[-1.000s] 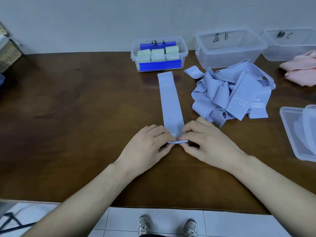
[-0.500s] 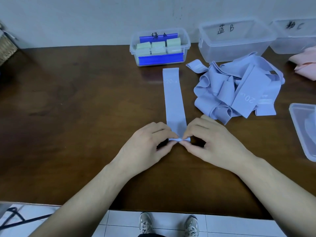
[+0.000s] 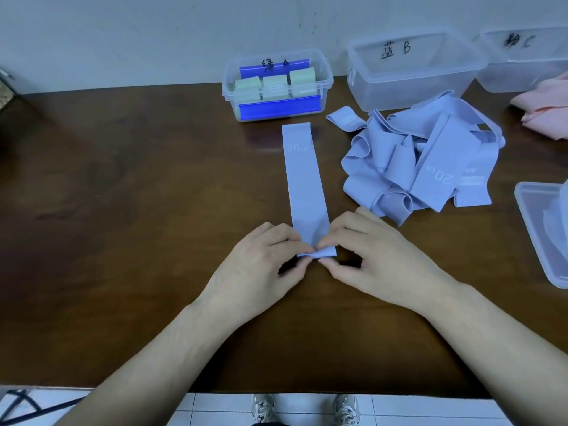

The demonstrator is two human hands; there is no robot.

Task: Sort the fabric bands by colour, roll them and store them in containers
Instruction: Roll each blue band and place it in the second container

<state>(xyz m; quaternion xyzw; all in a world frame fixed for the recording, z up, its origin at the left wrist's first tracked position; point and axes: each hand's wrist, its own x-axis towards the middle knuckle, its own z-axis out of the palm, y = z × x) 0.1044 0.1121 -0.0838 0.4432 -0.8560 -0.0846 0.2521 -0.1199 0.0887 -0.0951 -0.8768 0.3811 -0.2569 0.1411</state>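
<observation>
A light blue fabric band (image 3: 304, 179) marked "20" lies flat and straight on the brown table (image 3: 138, 210), running away from me. Its near end is curled into a small roll. My left hand (image 3: 264, 265) and my right hand (image 3: 375, 256) both pinch that rolled end between thumb and fingertips. A heap of several more light blue bands (image 3: 430, 161) lies to the right. Behind stand a clear box marked A (image 3: 325, 78) with rolled green bands, an empty box marked B (image 3: 412, 75) and a box marked C (image 3: 522, 69).
Pink fabric (image 3: 544, 109) lies at the far right by box C. A clear lid or tub (image 3: 534, 229) sits at the right edge. A wicker basket (image 3: 4, 95) is at the far left. The table's front edge runs close to my forearms.
The near end of the band has been curled further into a small roll between my fingertips. The view has shifted slightly; the band's far end stays in place.
</observation>
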